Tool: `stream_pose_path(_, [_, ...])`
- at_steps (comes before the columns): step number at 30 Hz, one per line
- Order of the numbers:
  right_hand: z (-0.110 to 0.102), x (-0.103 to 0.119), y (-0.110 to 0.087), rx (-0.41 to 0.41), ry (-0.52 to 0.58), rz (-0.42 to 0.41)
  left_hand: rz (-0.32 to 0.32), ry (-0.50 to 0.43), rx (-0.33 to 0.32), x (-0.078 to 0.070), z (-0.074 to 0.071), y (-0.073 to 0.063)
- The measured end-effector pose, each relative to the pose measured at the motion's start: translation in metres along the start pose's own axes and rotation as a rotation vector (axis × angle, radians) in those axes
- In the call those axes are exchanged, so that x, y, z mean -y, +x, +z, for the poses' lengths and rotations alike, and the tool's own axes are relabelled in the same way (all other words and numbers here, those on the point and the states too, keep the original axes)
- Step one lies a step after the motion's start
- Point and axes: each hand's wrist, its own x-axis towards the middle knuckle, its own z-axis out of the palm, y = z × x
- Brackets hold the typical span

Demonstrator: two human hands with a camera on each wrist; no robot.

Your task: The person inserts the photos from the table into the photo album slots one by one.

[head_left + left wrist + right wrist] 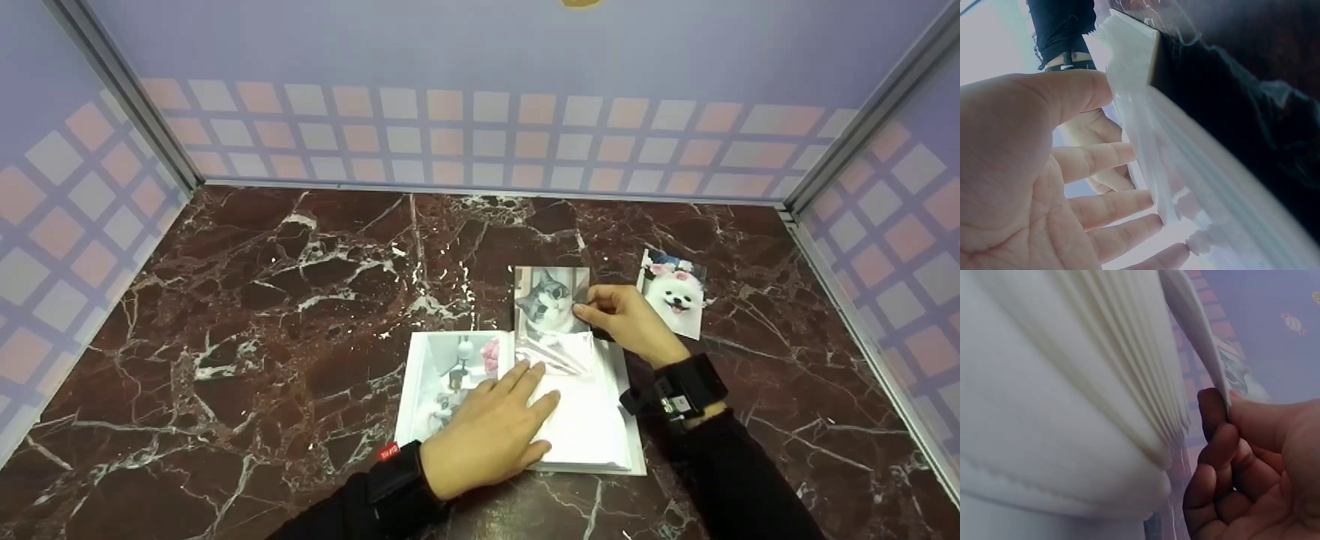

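An open photo album (634,450) lies on the marble-patterned table. A photo of a grey-and-white cat (551,296) stands partly out of the top of its right page, its lower part under the clear sleeve. My right hand (626,319) pinches that photo's right edge between thumb and curled fingers; the right wrist view shows the pinch beside the album's thick stack of pages (1123,354). My left hand (491,427) lies across the album's middle, its spread, nearly straight fingers touching the right page. In the left wrist view those fingers (1112,205) rest against the clear sleeve.
A photo of a white fluffy dog (679,300) lies on the table right of the album, beyond my right hand. Another cat picture (442,409) fills the album's left page. Purple checkered panels (495,135) wall the table at the back and both sides.
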Motion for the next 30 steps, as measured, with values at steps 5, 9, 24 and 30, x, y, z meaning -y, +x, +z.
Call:
stream_pose_path(5, [-0.0018, 0.0000, 0.0003, 0.044, -0.017, 0.027, -0.002, -0.004, 0.007, 0.0002, 0.0008, 0.0005])
stream_pose_path(9, [-0.0013, -0.0001, 0.0009, 0.023, 0.004, 0.036, 0.004, 0.001, 0.002, 0.0006, 0.0013, 0.0003])
stream_pose_path(24, [-0.0020, -0.0007, -0.0003, 0.072, 0.086, -0.028, 0.005, 0.006, 0.006, 0.0008, 0.0011, 0.0005])
stream_pose_path(30, [-0.0032, -0.0014, -0.0014, 0.121, 0.089, -0.028, 0.010, 0.021, -0.015, 0.0005, 0.0014, -0.0011])
